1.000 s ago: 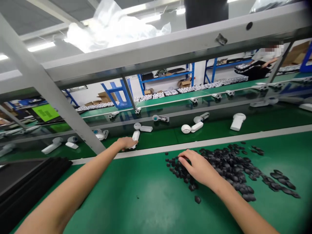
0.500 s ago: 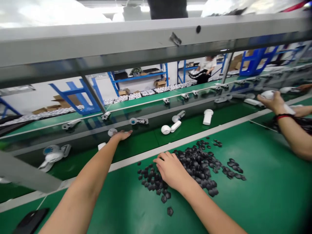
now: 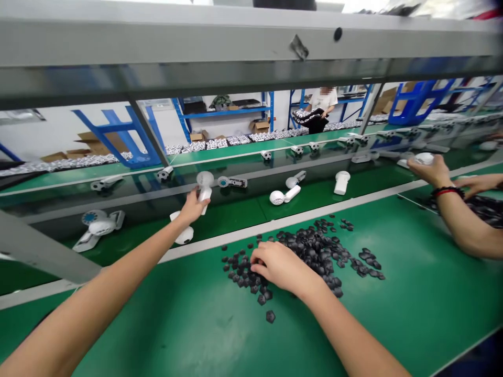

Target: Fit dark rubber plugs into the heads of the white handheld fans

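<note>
Black pieces (image 3: 314,251) lie heaped on the near green bench (image 3: 165,324). The right hand (image 3: 281,266) sits curled into their left edge; whether its fingers grip any, I cannot tell. On the far belt (image 3: 236,220), the left hand (image 3: 192,207) wraps a white device (image 3: 205,183).

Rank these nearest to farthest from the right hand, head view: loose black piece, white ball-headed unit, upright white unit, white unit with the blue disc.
From the right hand:
1. loose black piece, just below the pile
2. white ball-headed unit, on the belt ahead
3. upright white unit, on the belt, to the right
4. white unit with the blue disc, far left
</note>
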The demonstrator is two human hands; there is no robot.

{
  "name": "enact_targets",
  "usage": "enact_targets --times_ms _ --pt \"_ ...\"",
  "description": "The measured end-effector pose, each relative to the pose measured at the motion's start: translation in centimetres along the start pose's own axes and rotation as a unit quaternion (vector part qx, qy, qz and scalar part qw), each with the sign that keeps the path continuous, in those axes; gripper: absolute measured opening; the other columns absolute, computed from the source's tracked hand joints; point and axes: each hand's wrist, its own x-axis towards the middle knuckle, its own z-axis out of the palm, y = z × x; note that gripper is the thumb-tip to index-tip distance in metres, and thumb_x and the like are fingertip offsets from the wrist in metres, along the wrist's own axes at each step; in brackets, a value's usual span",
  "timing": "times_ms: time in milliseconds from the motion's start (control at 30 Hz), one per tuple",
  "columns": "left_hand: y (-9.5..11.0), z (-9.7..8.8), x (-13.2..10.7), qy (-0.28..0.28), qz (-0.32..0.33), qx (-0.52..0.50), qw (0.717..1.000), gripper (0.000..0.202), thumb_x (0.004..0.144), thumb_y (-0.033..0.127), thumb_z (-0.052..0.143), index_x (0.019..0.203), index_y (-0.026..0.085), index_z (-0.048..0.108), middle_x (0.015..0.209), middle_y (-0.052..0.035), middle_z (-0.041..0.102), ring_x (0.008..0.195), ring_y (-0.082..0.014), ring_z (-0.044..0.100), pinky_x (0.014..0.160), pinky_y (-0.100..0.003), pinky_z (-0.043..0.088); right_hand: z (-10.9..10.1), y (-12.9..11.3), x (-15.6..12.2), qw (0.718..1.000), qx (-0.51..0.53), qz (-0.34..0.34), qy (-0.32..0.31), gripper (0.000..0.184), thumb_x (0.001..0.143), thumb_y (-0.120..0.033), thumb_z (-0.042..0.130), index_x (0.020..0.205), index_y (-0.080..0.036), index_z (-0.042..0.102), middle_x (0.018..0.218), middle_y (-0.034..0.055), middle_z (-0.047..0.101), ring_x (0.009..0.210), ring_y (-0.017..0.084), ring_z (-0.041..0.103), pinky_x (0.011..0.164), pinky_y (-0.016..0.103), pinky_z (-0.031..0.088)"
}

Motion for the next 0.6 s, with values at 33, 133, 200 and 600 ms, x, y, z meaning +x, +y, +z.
enact_targets --times_ms 33,133,200,600 --pt "0.2 -0.2 -2.3 0.003 0.005 -0.040 0.999 0.059 0.099 0.030 0.058 0.153 0.021 0.036 0.143 -0.0160 0.053 0.115 -0.0268 0.065 0.094 -0.041 0.058 -0.5 -0.3 -0.5 0.999 0.018 0.027 -0.023 0.010 0.097 -0.028 0.068 0.091 -0.022 0.073 0.095 0.0026 0.073 0.084 0.018 0.067 0.070 0.027 0.043" --pt "1.0 -1.2 -11.2 -0.030 0.012 -0.154 0.988 0.062 0.096 0.029 0.050 0.155 0.025 0.029 0.122 -0.0087 0.063 0.093 -0.0215 0.069 0.082 -0.037 0.061 -1.5 -0.8 -1.7 0.987 0.037 0.111 -0.106 0.013 0.088 -0.030 0.074 0.079 -0.022 0.070 0.081 0.0016 0.072 0.069 0.017 0.066 0.054 0.025 0.036" --pt "1.5 -1.8 -17.8 -0.099 -0.012 -0.355 0.930 0.064 0.090 0.033 0.062 0.149 0.026 0.039 0.106 -0.0051 0.063 0.078 -0.0197 0.065 0.072 -0.036 0.060 -1.4 -0.8 -2.0 0.978 0.025 0.146 -0.146 0.016 0.079 -0.031 0.081 0.072 -0.022 0.070 0.076 0.0029 0.071 0.066 0.019 0.066 0.050 0.025 0.034" --pt "0.7 -1.5 -29.1 -0.175 -0.165 -0.544 0.804 0.027 0.086 0.029 0.076 0.101 0.020 0.056 0.082 -0.0005 0.062 0.060 -0.0148 0.061 0.072 -0.039 0.058 0.5 -1.7 -0.9 0.978 0.155 0.060 -0.122 0.011 0.087 -0.022 0.064 0.077 -0.022 0.061 0.068 -0.0025 0.069 0.061 0.015 0.063 0.055 0.023 0.042"
